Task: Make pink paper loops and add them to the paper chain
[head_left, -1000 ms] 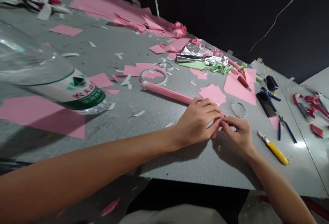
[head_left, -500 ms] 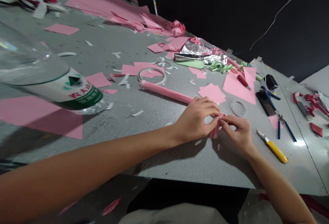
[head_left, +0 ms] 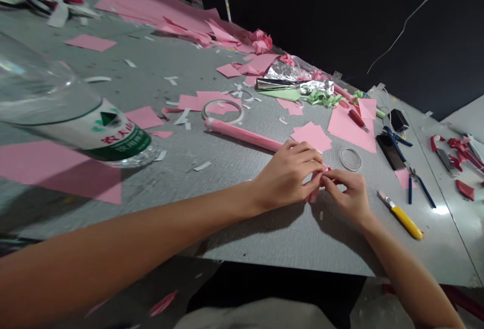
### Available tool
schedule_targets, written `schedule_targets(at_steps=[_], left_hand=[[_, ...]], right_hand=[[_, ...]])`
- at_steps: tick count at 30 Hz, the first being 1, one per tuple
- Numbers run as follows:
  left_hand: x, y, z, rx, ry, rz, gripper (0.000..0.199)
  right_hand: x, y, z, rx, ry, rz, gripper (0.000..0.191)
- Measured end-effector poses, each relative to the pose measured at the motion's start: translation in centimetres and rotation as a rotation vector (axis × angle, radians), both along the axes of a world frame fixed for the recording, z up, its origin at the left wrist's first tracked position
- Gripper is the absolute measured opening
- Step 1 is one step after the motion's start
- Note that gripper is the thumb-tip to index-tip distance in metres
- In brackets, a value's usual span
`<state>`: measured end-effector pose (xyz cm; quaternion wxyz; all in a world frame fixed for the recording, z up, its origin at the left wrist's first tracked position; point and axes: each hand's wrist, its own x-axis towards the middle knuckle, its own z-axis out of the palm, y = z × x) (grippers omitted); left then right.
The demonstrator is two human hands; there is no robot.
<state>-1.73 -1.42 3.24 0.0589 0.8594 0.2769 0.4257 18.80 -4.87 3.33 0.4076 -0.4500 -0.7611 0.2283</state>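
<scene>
My left hand (head_left: 289, 175) and right hand (head_left: 346, 195) pinch a small pink paper piece (head_left: 314, 193) between their fingertips at the table's (head_left: 264, 238) near edge, its long axis running near-far, both hands equally close

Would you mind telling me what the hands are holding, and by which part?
Both hands, left and right, pinch a small pink paper piece by its upper end.

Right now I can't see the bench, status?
Left hand and right hand pinch small pink paper piece. Pink roll behind, yellow knife right.
</scene>
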Motion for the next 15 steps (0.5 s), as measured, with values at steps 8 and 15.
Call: schedule_targets(at_steps=[8,15], left_hand=[[-0.5,0.7,0.4,0.100,0.033,0.062,0.014],[-1.4,2.0,1.2,-0.160,-0.216,0.103,0.009]], right_hand=[[0.0,0.2,0.0,-0.120,0.044,-0.070,0.020],[0.6,1.0,0.1,-0.275,0.218,-0.143,0.019]])
